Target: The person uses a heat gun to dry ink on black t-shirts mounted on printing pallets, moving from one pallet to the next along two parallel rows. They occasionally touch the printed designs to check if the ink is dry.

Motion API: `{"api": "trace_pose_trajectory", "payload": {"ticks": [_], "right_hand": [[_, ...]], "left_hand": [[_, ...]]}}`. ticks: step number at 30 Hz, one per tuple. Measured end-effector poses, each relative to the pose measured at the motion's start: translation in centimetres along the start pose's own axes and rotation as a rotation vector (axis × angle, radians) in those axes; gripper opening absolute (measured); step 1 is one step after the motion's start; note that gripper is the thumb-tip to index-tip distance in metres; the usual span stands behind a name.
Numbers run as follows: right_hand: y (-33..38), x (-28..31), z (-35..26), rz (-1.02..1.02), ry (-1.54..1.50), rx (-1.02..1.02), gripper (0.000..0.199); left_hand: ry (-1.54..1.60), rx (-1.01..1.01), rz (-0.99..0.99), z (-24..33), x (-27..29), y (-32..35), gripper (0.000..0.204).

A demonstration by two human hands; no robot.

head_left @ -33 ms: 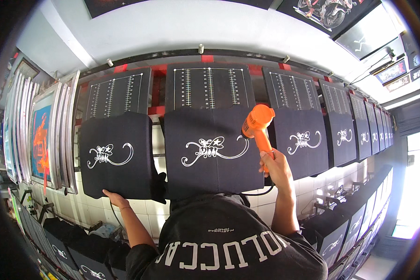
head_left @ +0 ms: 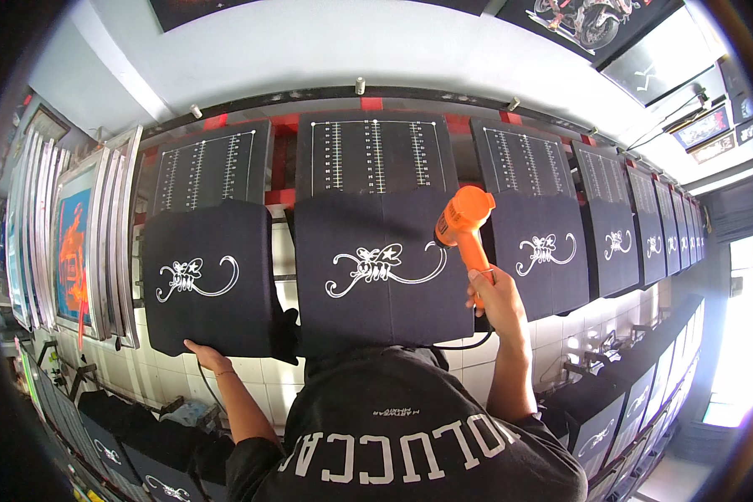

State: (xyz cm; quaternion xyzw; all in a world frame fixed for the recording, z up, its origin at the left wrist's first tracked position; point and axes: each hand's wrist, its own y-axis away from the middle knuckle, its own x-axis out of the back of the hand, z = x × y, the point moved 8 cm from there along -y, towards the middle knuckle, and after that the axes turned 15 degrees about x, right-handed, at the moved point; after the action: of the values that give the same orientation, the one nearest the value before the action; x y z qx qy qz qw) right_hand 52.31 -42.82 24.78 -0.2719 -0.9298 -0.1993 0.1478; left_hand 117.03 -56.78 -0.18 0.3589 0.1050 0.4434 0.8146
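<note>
My right hand [head_left: 502, 303] is wrapped round the handle of an orange heat gun [head_left: 468, 209]. Its dark nozzle points left, over the right edge of a black shirt [head_left: 376, 314] with a white curling print. That shirt is stretched on a black board [head_left: 358, 155] marked with white scale lines. To the left lies another black shirt [head_left: 213, 318] with the same print, and my left hand [head_left: 209, 358] rests at its near edge. One finger there is stretched out; the others are partly hidden. A dark cord [head_left: 207, 385] hangs beside that hand.
Further boards with printed black shirts [head_left: 542, 284] run off to the right. Framed screens [head_left: 77, 243] stand upright at the left. A second row of shirt boards [head_left: 598, 418] lies at the lower right, another at the lower left. A rail [head_left: 309, 94] runs along the far side.
</note>
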Motion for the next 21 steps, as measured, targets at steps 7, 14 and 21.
{"api": "trace_pose_trajectory", "payload": {"ticks": [7,14,21], "right_hand": [[0.7,1.0,1.2,0.03,-0.055,-0.038,0.026],[2.4,1.4,1.5,0.059,-0.078,-0.064,0.028],[4.3,1.3,1.6,0.016,-0.091,-0.064,0.028]], "left_hand": [[-0.001,0.02,0.016,-0.4,0.3,-0.4,0.081],[0.002,-0.057,-0.044,0.1,-0.1,-0.2,0.078],[0.005,-0.022,-0.07,0.0,-0.5,0.8,0.08]]}}
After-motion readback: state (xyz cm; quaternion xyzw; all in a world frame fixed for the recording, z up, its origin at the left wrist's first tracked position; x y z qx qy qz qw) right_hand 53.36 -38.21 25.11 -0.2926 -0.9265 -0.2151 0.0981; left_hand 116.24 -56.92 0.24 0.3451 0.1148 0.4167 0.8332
